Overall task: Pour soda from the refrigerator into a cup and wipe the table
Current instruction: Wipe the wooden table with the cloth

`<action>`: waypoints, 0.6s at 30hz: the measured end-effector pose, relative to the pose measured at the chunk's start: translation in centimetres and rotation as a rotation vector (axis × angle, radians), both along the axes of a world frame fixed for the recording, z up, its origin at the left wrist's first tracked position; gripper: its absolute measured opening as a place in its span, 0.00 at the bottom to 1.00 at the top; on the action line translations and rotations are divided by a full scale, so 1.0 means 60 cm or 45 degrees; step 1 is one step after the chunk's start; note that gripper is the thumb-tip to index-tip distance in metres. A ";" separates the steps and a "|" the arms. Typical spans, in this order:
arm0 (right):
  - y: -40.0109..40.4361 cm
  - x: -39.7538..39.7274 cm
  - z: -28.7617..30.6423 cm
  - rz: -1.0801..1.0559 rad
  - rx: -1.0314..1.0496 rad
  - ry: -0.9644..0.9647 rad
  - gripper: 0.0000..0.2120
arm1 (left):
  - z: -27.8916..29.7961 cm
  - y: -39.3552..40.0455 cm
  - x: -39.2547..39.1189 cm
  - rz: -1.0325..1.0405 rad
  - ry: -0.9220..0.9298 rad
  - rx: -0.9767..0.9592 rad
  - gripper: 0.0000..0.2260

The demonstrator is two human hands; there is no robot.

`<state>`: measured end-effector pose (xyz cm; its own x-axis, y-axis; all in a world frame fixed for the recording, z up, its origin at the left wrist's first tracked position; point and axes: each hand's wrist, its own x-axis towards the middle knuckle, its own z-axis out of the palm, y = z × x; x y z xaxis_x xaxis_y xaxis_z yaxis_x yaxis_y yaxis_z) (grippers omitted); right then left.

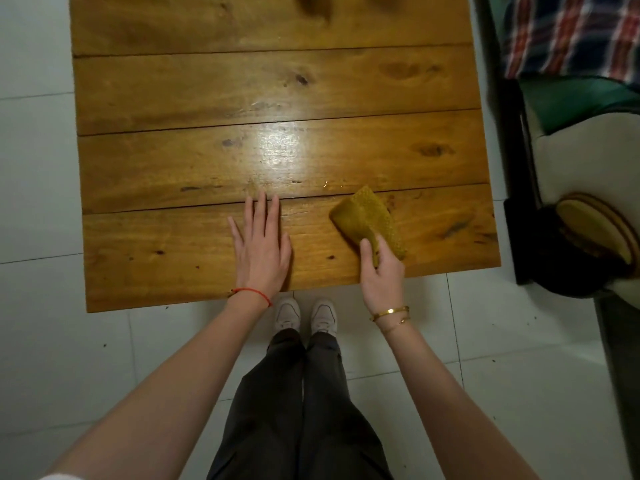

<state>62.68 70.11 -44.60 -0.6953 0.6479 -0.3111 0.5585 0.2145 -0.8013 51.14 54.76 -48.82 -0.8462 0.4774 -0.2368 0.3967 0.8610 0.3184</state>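
Dark trousers [298, 403] and pale sneakers [306, 315] are sitting closest to the lens, so I'm basically looking straight down past them at the wooden table [173, 161]. Going left to right: the left hand [261, 249] is lying flat on the nearest plank, fingers straight and spread, holding nothing, just bracing. To its right, the right hand [382, 268] is pinching a mustard-yellow cloth [367, 218] between thumb and fingers, with the far end of the cloth resting on the wood close to the front edge. A few wet glints [327, 183] are showing just beyond the cloth near the plank seam, so I'm guessing that's the spill being chased. Risk-wise, I'm thinking a loose pinch like that could let the cloth bunch up and smear the drops instead of lifting them, or push them into the seam. No cup or soda is clearly showing; something blurry is poking in at the far table edge but I can't tell what. Off to the right, a chair with plaid fabric [571, 32] is crowding that side.
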 end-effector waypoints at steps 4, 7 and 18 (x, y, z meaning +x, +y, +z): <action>-0.023 0.013 -0.031 0.228 0.186 0.032 0.16 | -0.010 -0.004 -0.007 0.003 0.041 -0.024 0.27; -0.023 0.020 -0.045 0.371 0.335 0.072 0.16 | -0.014 -0.004 -0.006 -0.008 0.067 -0.045 0.27; -0.002 -0.015 -0.064 0.542 0.745 -0.323 0.29 | -0.014 0.000 -0.038 0.057 0.135 -0.076 0.27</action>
